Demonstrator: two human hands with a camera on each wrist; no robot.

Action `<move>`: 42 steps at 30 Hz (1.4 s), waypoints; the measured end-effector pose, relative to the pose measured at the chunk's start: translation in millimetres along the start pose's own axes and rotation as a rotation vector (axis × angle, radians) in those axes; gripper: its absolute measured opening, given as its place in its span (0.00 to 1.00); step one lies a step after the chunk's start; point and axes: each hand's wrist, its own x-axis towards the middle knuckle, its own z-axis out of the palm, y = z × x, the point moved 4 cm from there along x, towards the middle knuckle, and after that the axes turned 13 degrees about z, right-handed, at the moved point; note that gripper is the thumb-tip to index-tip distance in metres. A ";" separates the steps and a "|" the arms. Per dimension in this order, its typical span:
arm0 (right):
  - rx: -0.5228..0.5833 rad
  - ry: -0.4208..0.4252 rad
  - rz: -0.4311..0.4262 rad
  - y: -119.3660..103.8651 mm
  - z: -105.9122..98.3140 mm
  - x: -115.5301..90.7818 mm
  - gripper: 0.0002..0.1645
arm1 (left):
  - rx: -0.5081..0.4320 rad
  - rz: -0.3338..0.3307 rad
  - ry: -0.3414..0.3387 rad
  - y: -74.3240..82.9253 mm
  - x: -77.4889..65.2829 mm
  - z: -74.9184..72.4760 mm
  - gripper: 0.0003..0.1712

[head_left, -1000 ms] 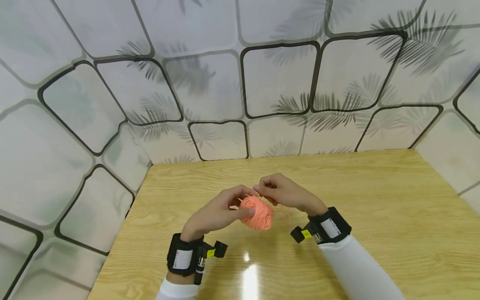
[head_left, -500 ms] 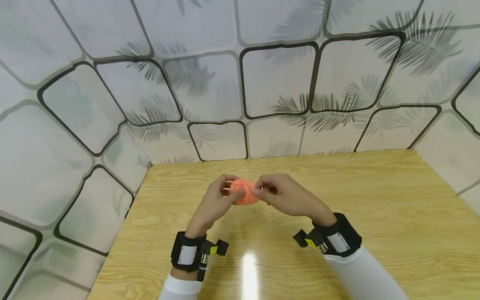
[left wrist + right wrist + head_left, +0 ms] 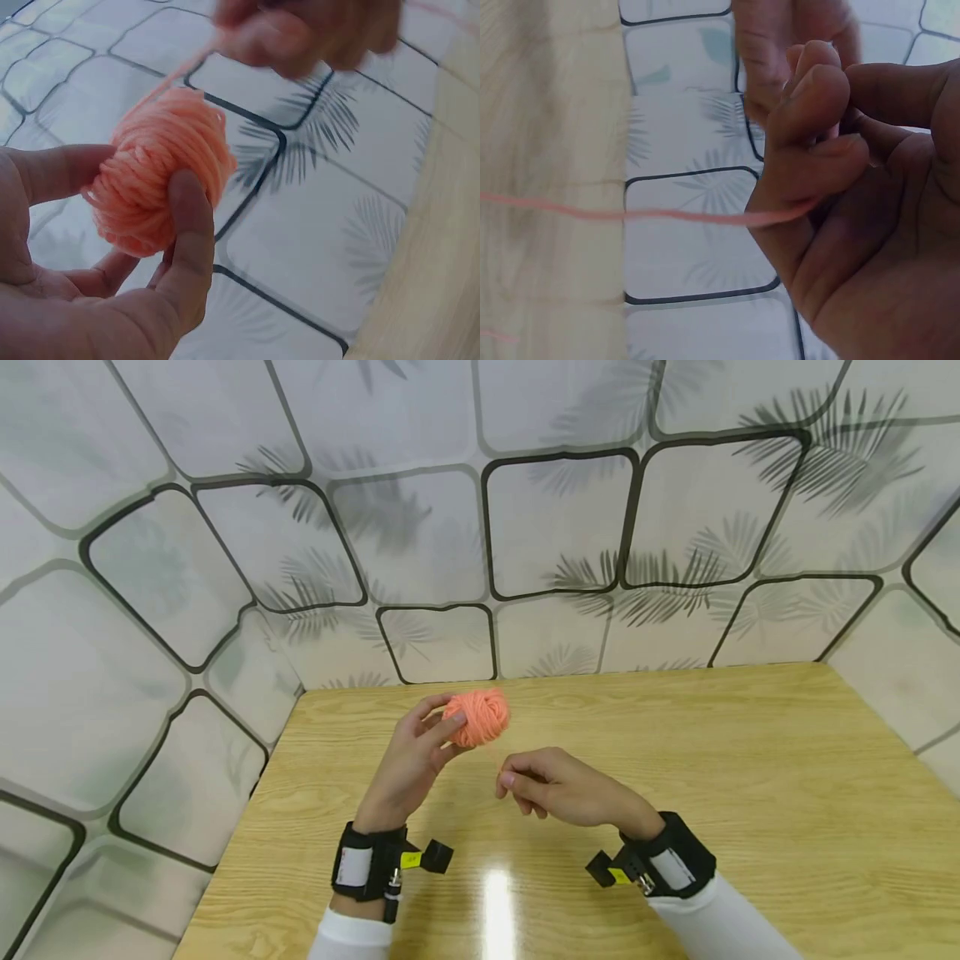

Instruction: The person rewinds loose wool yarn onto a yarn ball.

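A coral ball of yarn [image 3: 480,717] is held up over the far part of the table by my left hand [image 3: 408,760]. In the left wrist view the thumb and fingers curl round the yarn ball [image 3: 154,169]. My right hand [image 3: 566,787] is lower and to the right, pinching the yarn's strand [image 3: 176,75], which stretches from the ball to its fingers. In the right wrist view a loose length of yarn [image 3: 690,216] trails from the curled fingers of the right hand [image 3: 840,165] toward the left. The left hand's fingers show partly behind it there.
Beneath both hands lies a wood-grain table [image 3: 712,760] with a bright light reflection near its front. A pale wall covering [image 3: 555,527] with dark outlines and leaf prints rises behind and at the sides. Each wrist wears a black strap with a small camera.
The yarn ball went up and left, turning in my left hand. My right hand, close against the ball half a second ago, is now lower and apart from it, with strand between them.
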 end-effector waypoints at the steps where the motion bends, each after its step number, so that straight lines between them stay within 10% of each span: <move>1: 0.006 -0.009 -0.004 2.7 0.3 1.7 0.17 | -0.029 0.000 -0.019 1.8 -1.1 1.4 0.21; 11: 0.014 -0.039 0.009 32.4 -6.2 14.8 0.15 | -0.030 0.003 -0.352 9.4 -14.0 13.0 0.20; 21: -0.039 0.043 0.082 37.8 -32.4 24.0 0.14 | 0.369 -0.047 -0.691 -10.1 -21.9 25.1 0.17; 29: -0.110 0.195 0.088 7.3 -51.2 20.4 0.12 | 0.624 -0.163 -0.494 -29.2 -17.8 20.1 0.22; 42: -0.185 0.238 0.016 -36.2 -26.0 -9.8 0.11 | 0.328 -0.145 -0.003 -36.4 5.6 -8.2 0.25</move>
